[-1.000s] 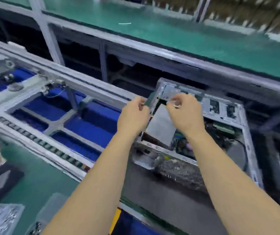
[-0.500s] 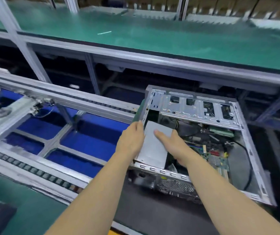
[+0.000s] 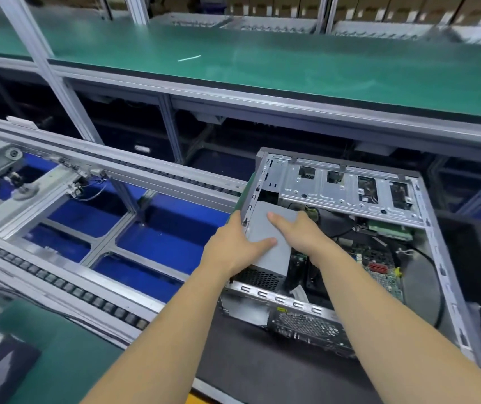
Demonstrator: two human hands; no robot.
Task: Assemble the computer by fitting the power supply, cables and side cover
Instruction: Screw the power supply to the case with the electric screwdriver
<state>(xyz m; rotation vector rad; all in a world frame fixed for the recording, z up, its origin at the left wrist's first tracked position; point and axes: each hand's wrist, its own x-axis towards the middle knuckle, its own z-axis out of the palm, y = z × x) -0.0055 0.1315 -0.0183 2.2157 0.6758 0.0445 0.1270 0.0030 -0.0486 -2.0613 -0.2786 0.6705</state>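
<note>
Since a moment ago, your hands have come down from the top rail of the case onto the power supply, and your view has steadied over the open chassis.

Your left hand [image 3: 234,246] sits at the left wall of the computer case [image 3: 449,287], its thumb laid across the top of the grey power supply [image 3: 265,228] and its fingers curled down over the outer side, out of sight. Your right hand [image 3: 297,228] lies flat on the same grey face, fingers straight and pressing, gripping nothing.

The power supply sits in the near-left corner of the case, its long axis running away from you along the left wall, its vented end facing you just behind the near rail. Both hands are on it; the left one is the nearer to the wall it must seat against. Whether it is fully home cannot be told from here.

To the right of the hands, inside the case, lie the motherboard [image 3: 379,266] and black cables [image 3: 434,266], and a silver drive cage [image 3: 347,191] spans the far side. The side cover is not fitted.

The case rests on a dark mat [image 3: 262,365]. To the left runs a roller conveyor [image 3: 67,287] over blue trays, and beyond it a long green tabletop [image 3: 291,68].
</note>
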